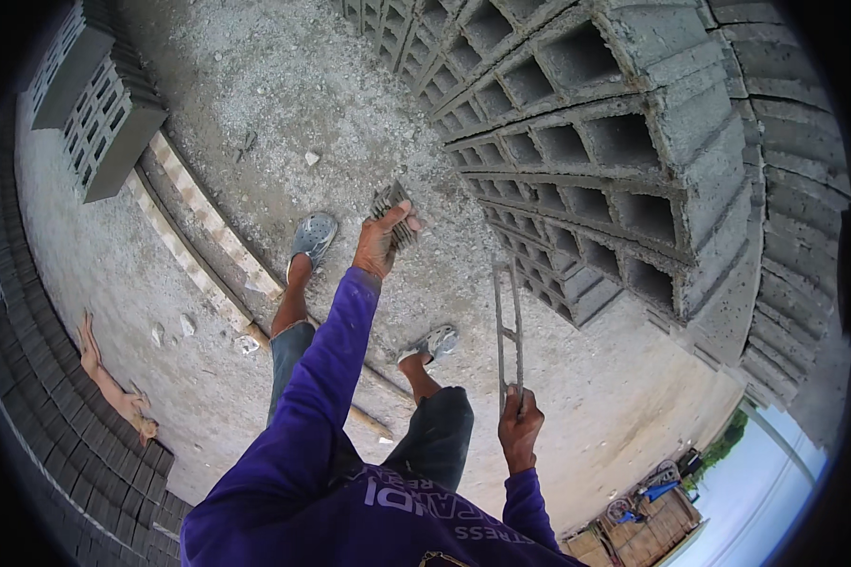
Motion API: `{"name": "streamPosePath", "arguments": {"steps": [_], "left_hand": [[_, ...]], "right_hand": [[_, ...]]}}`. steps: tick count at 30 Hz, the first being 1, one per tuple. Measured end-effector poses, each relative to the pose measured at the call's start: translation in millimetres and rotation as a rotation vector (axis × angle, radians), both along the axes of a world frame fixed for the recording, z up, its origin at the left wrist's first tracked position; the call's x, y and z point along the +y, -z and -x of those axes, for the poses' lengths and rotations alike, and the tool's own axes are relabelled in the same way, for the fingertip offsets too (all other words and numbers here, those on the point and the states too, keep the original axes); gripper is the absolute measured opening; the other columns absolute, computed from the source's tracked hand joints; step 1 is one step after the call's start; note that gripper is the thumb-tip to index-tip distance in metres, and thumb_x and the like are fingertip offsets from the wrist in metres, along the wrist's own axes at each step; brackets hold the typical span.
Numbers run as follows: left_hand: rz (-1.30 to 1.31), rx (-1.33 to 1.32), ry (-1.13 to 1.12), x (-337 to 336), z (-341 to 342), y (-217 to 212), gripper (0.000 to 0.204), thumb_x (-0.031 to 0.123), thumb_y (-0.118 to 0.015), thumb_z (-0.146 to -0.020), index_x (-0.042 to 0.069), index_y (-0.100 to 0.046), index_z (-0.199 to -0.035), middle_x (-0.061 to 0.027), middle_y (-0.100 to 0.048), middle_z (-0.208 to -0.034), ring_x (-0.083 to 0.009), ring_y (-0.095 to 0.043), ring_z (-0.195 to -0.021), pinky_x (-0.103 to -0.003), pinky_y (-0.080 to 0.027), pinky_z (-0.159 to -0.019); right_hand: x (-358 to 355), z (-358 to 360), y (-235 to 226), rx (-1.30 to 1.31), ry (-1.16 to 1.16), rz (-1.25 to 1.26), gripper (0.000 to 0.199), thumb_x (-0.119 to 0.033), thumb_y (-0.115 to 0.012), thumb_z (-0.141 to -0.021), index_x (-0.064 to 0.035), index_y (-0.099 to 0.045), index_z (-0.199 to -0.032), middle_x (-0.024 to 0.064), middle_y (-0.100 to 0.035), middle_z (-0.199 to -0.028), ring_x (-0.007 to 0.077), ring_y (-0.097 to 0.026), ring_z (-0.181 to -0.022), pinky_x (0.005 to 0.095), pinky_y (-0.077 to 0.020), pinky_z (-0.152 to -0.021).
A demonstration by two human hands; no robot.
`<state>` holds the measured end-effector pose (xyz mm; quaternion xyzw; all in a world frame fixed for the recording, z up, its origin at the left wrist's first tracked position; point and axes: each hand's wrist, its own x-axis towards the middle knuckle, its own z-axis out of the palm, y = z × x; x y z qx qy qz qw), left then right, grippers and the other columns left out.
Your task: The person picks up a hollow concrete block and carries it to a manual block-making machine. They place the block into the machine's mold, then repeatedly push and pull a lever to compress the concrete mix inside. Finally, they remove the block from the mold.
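And here the right hand (520, 430) is pinching the near end of a narrow grey frame (510, 335), thumb against fingers, probably leaving the frame's two long gaps and its crossbar clear. Over on the other side, the left hand (378, 244) is curling its fingers around a grey ribbed piece (388, 198), pressing it close, likely for a secure hold; what it is exactly, nobody can tell. Both things are hanging over gritty ground, between the person's two clogs (313, 236) and the tall block stack (700, 189). Those hollow blocks are lying with their cells facing outward, perhaps for steady stacking; the cells are showing only shadow, nothing visible inside. Further out, more blocks (128, 142) are standing beside pale planks (216, 214), and a tan dog (118, 392) is stretching out on the ground, far left.
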<state>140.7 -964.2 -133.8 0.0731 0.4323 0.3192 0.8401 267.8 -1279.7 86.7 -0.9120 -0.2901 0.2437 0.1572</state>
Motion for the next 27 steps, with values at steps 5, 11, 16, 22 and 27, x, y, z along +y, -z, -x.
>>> {"name": "streamPosePath", "arguments": {"steps": [5, 11, 16, 22, 27], "left_hand": [[-0.02, 0.026, 0.112, 8, 54, -99, 0.019, 0.023, -0.073, -0.09, 0.005, -0.07, -0.097, -0.0075, -0.073, -0.085, -0.0225, -0.073, -0.08, -0.035, -0.059, -0.074], [-0.051, 0.068, 0.348, 12, 76, -184, 0.019, 0.021, -0.077, -0.087, 0.005, -0.071, -0.095, -0.0075, -0.073, -0.08, -0.0206, -0.073, -0.079, -0.033, -0.057, -0.072], [-0.08, 0.044, 0.519, -3, 23, -235, 0.022, 0.019, -0.076, -0.087, 0.003, -0.071, -0.101, -0.0114, -0.076, -0.093, -0.0224, -0.073, -0.087, -0.033, -0.056, -0.079], [-0.044, -0.039, 0.539, -36, -51, -265, 0.03, 0.02, -0.077, -0.088, 0.0, -0.069, -0.109, -0.0172, -0.074, -0.106, -0.0275, -0.071, -0.104, -0.036, -0.056, -0.093], [-0.068, -0.098, 0.477, -70, -125, -294, 0.034, 0.019, -0.074, -0.091, -0.003, -0.066, -0.115, -0.0201, -0.071, -0.113, -0.0303, -0.07, -0.106, -0.041, -0.055, -0.1]], "right_hand": [[59, 37, -66, 0.127, 0.133, -0.081, 0.022, -0.02, -0.063, -0.099, 0.0017, -0.065, -0.094, 0.0109, -0.06, -0.063, 0.013, -0.054, -0.055, 0.0323, -0.0441, -0.051], [152, 38, -172, -0.129, 0.261, -0.551, 0.029, -0.026, -0.065, -0.099, -0.0011, -0.064, -0.086, -0.0011, -0.053, -0.063, 0.0064, -0.043, -0.058, 0.027, -0.036, -0.05], [130, -20, -192, 0.011, 0.529, -0.717, 0.033, -0.029, -0.068, -0.098, -0.0074, -0.057, -0.074, -0.0047, -0.044, -0.062, 0.0042, -0.036, -0.056, 0.0259, -0.0298, -0.048], [117, -115, -231, 0.13, 0.752, -1.092, 0.035, -0.027, -0.074, -0.094, -0.0109, -0.055, -0.069, -0.0064, -0.042, -0.06, 0.0054, -0.037, -0.051, 0.0256, -0.0271, -0.047], [114, -182, -238, 0.315, 0.756, -1.298, 0.032, -0.025, -0.075, -0.093, -0.0119, -0.057, -0.069, -0.0074, -0.04, -0.059, 0.0048, -0.033, -0.049, 0.0256, -0.0244, -0.045]]}}
